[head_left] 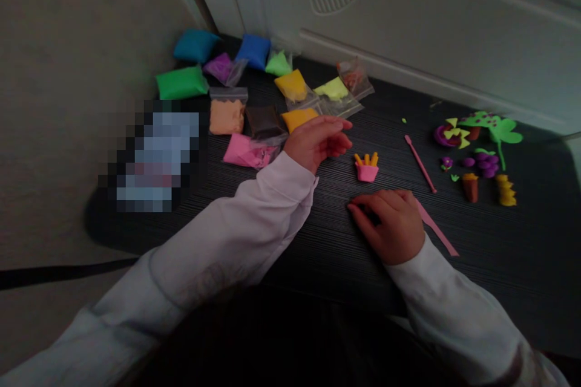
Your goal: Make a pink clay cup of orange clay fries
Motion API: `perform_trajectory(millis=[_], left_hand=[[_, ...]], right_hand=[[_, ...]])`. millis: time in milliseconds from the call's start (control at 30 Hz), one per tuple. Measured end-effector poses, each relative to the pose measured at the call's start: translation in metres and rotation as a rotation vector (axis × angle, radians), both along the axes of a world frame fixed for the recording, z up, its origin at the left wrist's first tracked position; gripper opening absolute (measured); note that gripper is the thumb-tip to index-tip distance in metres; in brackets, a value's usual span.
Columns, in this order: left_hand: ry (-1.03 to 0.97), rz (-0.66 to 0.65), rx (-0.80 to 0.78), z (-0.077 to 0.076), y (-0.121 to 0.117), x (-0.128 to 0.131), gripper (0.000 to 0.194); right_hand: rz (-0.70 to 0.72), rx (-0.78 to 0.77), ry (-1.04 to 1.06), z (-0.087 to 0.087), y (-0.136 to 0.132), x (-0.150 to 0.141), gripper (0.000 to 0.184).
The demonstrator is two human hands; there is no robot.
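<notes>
A small pink clay box of yellow French fries (367,167) stands on the dark table between my two hands. My left hand (318,140) hovers just left of it, fingers stretched out and slightly bent, holding nothing. Lower right of the fries, my right hand (391,221) rests on the tabletop. Its thumb and index finger come together at the tips; whether anything tiny is between them cannot be made out. A pink clay knife (438,230) lies beside the right hand, partly hidden by it. Farther up lies a thin pink modelling tool (420,164).
Bags of coloured clay, among them green (182,83), blue (254,51), peach (227,117) and pink (247,150), cover the table's back left. Small clay models, including purple grapes (488,163) and a brown cone (471,187), sit at right. A blurred-out phone-like rectangle (157,157) lies far left.
</notes>
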State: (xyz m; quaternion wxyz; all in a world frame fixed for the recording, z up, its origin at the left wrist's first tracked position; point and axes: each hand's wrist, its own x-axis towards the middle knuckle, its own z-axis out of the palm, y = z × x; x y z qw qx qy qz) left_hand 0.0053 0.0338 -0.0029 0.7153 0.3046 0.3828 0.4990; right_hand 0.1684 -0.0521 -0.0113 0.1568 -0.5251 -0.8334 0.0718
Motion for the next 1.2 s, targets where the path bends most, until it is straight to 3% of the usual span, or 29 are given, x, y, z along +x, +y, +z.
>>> perform_trajectory(millis=[567,1200], left_hand=[[0.023,-0.018,0.022,0.0,-0.001,0.0,0.013],[0.03,-0.007,0.031,0.0,-0.001,0.001,0.011]], right_hand=[[0.107,-0.003,-0.014,0.007,-0.006,0.01,0.024],[0.104,-0.024,-0.067,0.011,-0.01,0.005,0.026]])
